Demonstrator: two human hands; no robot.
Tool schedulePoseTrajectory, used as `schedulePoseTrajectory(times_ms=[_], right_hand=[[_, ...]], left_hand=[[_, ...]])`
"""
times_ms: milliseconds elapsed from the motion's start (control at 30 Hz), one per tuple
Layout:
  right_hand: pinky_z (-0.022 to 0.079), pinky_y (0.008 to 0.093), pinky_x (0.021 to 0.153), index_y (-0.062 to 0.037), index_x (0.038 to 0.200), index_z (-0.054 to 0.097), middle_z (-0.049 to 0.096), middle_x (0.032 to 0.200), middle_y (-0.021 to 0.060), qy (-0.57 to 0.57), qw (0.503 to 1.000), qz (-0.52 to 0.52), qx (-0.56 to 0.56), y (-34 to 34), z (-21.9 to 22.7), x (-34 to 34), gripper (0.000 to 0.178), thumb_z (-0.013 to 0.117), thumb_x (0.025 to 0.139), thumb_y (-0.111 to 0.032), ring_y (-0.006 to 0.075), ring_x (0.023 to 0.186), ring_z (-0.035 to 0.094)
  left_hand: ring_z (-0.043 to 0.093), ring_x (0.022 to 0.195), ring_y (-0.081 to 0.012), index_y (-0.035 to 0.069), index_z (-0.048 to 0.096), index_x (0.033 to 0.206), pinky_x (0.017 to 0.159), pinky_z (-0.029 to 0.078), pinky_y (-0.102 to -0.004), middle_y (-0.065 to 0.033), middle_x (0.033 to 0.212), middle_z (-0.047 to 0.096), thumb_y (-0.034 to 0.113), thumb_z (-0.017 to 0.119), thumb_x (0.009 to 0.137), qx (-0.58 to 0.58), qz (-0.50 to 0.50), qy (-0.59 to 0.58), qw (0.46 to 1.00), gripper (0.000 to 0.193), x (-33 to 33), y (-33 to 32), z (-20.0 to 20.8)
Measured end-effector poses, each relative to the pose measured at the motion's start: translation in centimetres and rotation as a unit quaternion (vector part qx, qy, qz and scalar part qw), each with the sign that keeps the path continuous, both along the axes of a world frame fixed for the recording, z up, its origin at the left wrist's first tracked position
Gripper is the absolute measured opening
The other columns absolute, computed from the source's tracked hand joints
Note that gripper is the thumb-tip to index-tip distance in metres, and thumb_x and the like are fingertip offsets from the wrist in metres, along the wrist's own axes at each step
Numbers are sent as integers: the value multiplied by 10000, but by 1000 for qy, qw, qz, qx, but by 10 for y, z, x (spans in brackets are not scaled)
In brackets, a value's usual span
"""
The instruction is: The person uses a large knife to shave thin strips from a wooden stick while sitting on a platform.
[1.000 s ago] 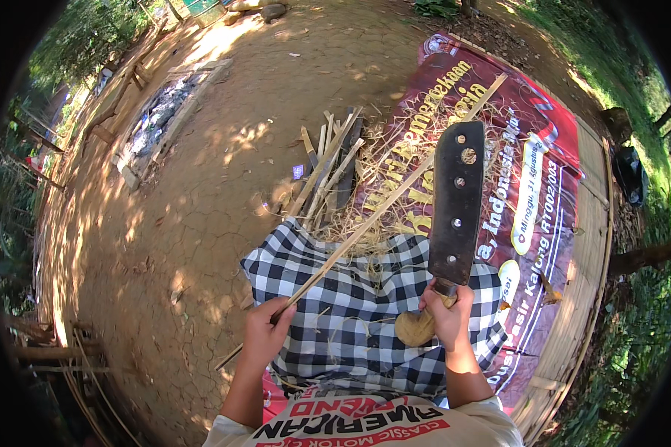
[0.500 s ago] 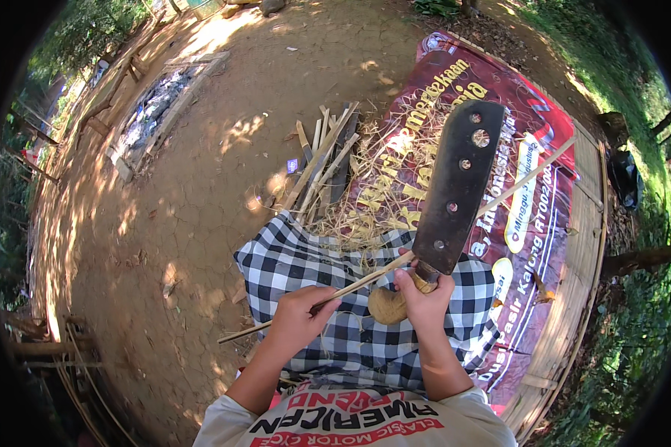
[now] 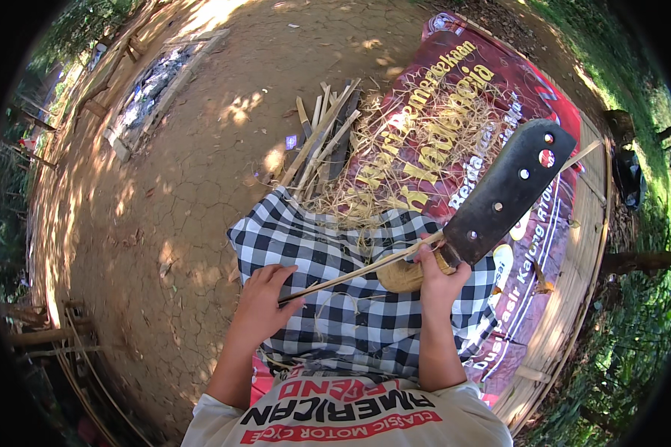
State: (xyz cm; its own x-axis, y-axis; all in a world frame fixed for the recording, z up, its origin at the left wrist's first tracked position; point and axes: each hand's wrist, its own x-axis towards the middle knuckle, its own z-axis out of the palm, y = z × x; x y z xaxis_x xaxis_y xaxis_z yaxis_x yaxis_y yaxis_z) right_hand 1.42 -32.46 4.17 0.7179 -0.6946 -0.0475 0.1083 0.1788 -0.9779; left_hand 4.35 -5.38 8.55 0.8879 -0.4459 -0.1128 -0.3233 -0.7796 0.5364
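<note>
A broad dark cleaver (image 3: 503, 190) with several holes along its blade points up to the right. My right hand (image 3: 440, 287) grips it near the ferrule, and its curved wooden handle (image 3: 399, 277) sticks out to the left. A thin bamboo strip (image 3: 358, 270) slants across my lap, pressed by the right thumb near the blade's base. Behind the blade the strip is hidden; a pale end shows past the tip. My left hand (image 3: 265, 302) is open, thumb and fingers apart, with the strip's lower end in the gap between them. A black-and-white checked cloth (image 3: 328, 328) covers my lap.
Curly shavings (image 3: 455, 141) lie over a dark red banner (image 3: 417, 97) ahead and right. Several bamboo pieces (image 3: 324, 138) are piled on the dirt ground (image 3: 171, 246) before my knees. A bamboo platform edge (image 3: 574, 298) runs along the right.
The cleaver has swung down to the right, its tip lower. The strip has shifted up and right, so its lower end no longer extends past my left hand, whose fingers have spread.
</note>
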Motion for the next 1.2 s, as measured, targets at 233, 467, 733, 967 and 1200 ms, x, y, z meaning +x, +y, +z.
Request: schedulePoseTrajectory(times_ms=[233,467,733,967,1200], right_hand=[[505,265,611,53,977,548,664,934,167,0,1000,-20,8,-5,2,5,194,652,813,51,137,667,601],[484,252,587,31,925,542,657,878,123,-23,1000,-15,1,-9,4,12,162,661,817,52,119,654,586],[485,244,614,20,906,547,656,855,101,1,998,34,-50,-21,1,21,191,711,809,8,110,686,587],[486,245,563,7,913,563,611,769,63,-24,993,13,-117,-19,-1,27,191,719,802,3,118,622,592],[469,240,563,14,915,571,616,769,63,0,997,-7,-73,-20,9,30,181,715,809,-14,119,610,585]], left_hand=[[599,808,-337,1,658,903,714,481,-402,-133,852,616,210,743,746,54,29,43,997,275,-5,31,-5],[502,552,-329,-26,570,760,537,405,-400,-169,623,525,241,676,841,1,-37,113,993,298,-6,30,-11],[497,514,-372,-9,549,750,498,392,-412,-186,572,504,279,581,911,-60,18,180,982,331,-10,29,-17],[540,571,-314,-17,588,770,545,419,-383,-169,635,555,294,631,871,-89,53,167,980,330,-11,52,-30],[551,619,-320,-23,596,779,575,432,-388,-173,662,569,283,668,846,-74,-31,106,991,321,-7,69,-22]])
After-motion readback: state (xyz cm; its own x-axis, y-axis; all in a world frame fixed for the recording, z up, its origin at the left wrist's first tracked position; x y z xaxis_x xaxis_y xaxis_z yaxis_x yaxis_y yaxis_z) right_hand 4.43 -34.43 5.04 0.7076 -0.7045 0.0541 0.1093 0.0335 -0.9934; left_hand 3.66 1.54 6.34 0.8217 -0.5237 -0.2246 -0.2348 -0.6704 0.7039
